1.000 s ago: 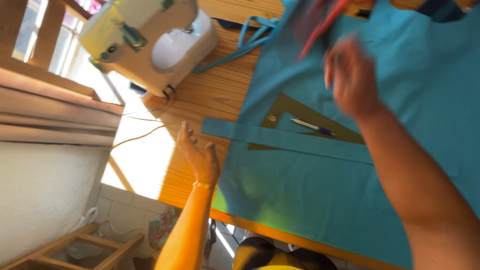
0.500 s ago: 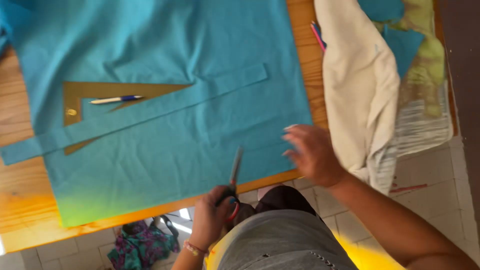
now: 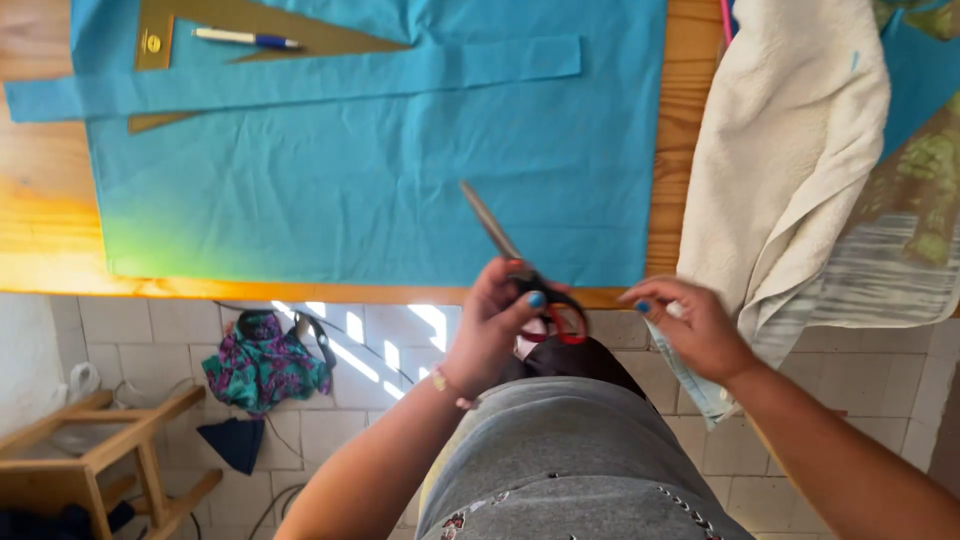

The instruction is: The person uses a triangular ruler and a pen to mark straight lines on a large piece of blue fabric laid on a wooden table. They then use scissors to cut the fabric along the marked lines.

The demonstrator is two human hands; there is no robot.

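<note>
The left hand [image 3: 495, 320] is closed around the red handles of a pair of scissors [image 3: 520, 270], fingers curled through the loops, forearm rising from the lower left with a thin bracelet at the wrist. The scissors point up and away from the hand, their grey blades together and slanting to the upper left, the tip lying over the near part of the blue cloth [image 3: 400, 180]. The right hand [image 3: 690, 325] sits just beside the left one, to its right, at the table's near edge; its fingers are loosely bent and half spread, holding nothing that can be made out, with a hanging edge of pale cloth just under it.

Beyond the hands the blue cloth lies flat on the wooden table [image 3: 680, 120], its lower edge close to the table's edge. Further off, a long blue strip [image 3: 300, 80] crosses the cloth, and past it rests a brownish set square [image 3: 250, 35] with a pen [image 3: 245, 38] on it. To the right of the right hand a cream quilted fabric [image 3: 790, 150] drapes over the table's edge. Below the left arm, on the tiled floor, lies a patterned bundle of fabric [image 3: 265, 362].
</note>
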